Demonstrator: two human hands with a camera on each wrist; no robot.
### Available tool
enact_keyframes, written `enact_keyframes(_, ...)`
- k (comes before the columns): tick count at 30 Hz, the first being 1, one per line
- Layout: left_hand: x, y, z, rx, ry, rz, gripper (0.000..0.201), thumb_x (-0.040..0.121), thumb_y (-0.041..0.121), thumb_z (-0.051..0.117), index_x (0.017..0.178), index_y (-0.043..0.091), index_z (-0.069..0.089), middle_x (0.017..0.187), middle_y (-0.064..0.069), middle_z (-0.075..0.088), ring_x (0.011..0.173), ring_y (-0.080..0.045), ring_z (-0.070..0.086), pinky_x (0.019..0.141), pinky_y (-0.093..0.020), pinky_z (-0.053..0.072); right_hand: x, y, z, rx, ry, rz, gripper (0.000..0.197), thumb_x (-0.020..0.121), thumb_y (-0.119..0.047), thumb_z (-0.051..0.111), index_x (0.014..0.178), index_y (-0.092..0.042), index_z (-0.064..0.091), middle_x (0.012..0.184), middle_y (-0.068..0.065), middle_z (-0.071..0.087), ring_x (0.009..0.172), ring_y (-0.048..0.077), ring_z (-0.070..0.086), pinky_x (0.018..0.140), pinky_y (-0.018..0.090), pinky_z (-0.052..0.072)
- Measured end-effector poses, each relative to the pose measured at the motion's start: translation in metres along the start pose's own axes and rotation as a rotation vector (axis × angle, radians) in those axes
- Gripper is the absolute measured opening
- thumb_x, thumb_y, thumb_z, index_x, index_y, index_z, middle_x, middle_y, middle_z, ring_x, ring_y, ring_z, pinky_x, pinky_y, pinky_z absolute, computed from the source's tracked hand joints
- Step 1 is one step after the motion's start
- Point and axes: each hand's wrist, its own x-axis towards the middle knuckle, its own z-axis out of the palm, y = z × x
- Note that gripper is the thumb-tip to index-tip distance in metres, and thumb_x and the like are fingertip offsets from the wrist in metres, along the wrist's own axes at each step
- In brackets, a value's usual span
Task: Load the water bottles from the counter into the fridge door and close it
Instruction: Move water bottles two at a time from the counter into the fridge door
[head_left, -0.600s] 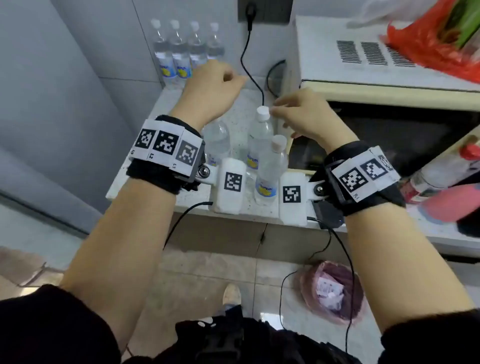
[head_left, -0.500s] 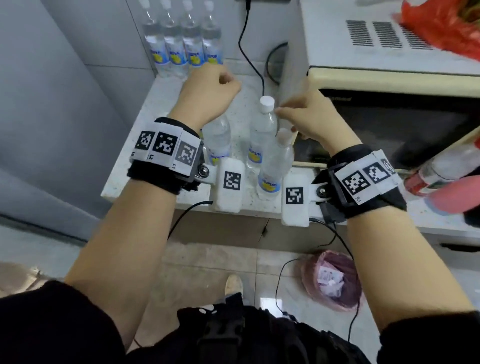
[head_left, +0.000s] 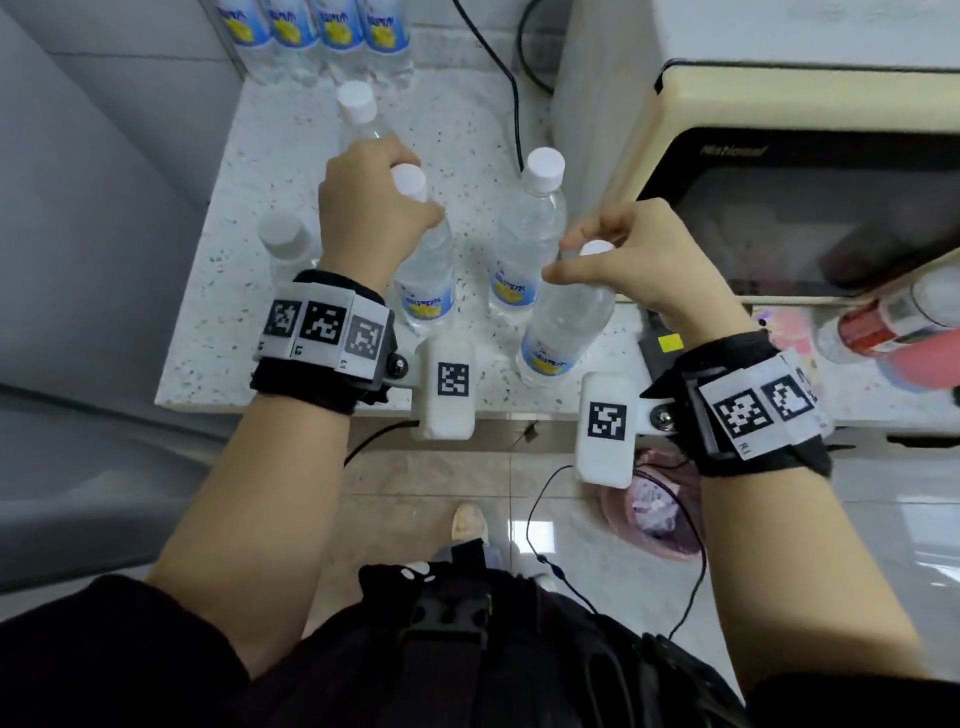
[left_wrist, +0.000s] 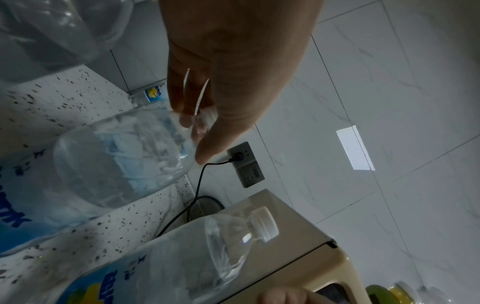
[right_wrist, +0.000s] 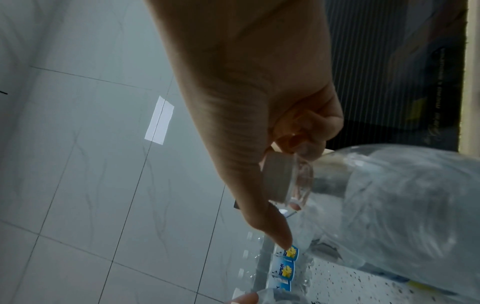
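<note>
Your left hand (head_left: 371, 208) now grips one bottle's neck (head_left: 423, 249). Your right hand (head_left: 639, 260) has closed on a second bottle's cap (right_wrist: 276, 176), so both can lift.

A white speckled counter (head_left: 467, 124) carries clear water bottles: four in a row (head_left: 317, 31) at the far edge, five others nearer. A cream microwave (head_left: 779, 104) stands at its right.

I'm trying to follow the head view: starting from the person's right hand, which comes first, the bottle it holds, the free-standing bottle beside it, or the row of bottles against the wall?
1. The tilted bottle, its neck in the right hand grip.
2. The upright bottle, just left of that hand.
3. The row of bottles, far back against the wall.
</note>
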Motion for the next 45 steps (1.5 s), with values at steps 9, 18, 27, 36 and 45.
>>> enact_keyframes(9, -0.004, -0.008, 0.022, -0.069, 0.142, 0.002, 0.04, 0.064, 0.034, 0.085, 0.089, 0.01, 0.066, 0.098, -0.011, 0.067, 0.088, -0.025, 0.061, 0.07, -0.029, 0.044, -0.008, 0.009, 0.009, -0.001, 0.114, -0.066, 0.021, 0.065, -0.02, 0.081, 0.077, -0.016, 0.065, 0.074, -0.007, 0.059, 0.066, 0.002, 0.051, 0.058, 0.017, 0.042)
enact_keyframes(18, -0.039, -0.003, 0.027, -0.158, 0.185, 0.077, 0.046, 0.061, 0.034, 0.087, 0.081, 0.003, 0.059, 0.075, 0.002, 0.058, 0.067, -0.013, 0.046, 0.053, -0.017, 0.028, -0.023, 0.024, 0.029, 0.022, 0.359, -0.156, 0.031, 0.065, -0.027, 0.081, 0.079, -0.006, 0.063, 0.078, 0.005, 0.065, 0.069, 0.013, 0.054, 0.056, 0.02, 0.041)
enact_keyframes(27, -0.115, 0.009, -0.008, -0.234, 0.256, 0.143, 0.039, 0.064, 0.032, 0.085, 0.078, 0.004, 0.062, 0.072, 0.004, 0.057, 0.065, -0.013, 0.047, 0.06, -0.024, 0.038, -0.085, 0.018, 0.029, 0.033, 0.355, -0.294, 0.017, 0.066, -0.011, 0.077, 0.074, -0.012, 0.062, 0.075, 0.001, 0.058, 0.069, 0.013, 0.052, 0.057, 0.012, 0.036)
enact_keyframes(36, -0.253, 0.005, -0.067, -0.232, 0.331, 0.055, 0.036, 0.062, 0.033, 0.085, 0.074, 0.009, 0.061, 0.068, 0.002, 0.056, 0.06, -0.011, 0.044, 0.06, -0.027, 0.037, -0.196, -0.008, 0.034, 0.02, 0.209, -0.434, 0.024, 0.06, -0.013, 0.078, 0.072, 0.003, 0.066, 0.075, 0.021, 0.068, 0.069, 0.03, 0.06, 0.061, 0.037, 0.05)
enact_keyframes(45, -0.357, -0.057, -0.134, -0.193, 0.38, -0.093, 0.035, 0.057, 0.035, 0.086, 0.069, 0.017, 0.058, 0.059, 0.012, 0.051, 0.054, 0.0, 0.045, 0.053, -0.016, 0.034, -0.281, -0.05, 0.112, 0.039, -0.144, -0.499, 0.023, 0.058, -0.014, 0.079, 0.067, 0.003, 0.066, 0.065, 0.018, 0.064, 0.058, 0.009, 0.046, 0.057, 0.027, 0.038)
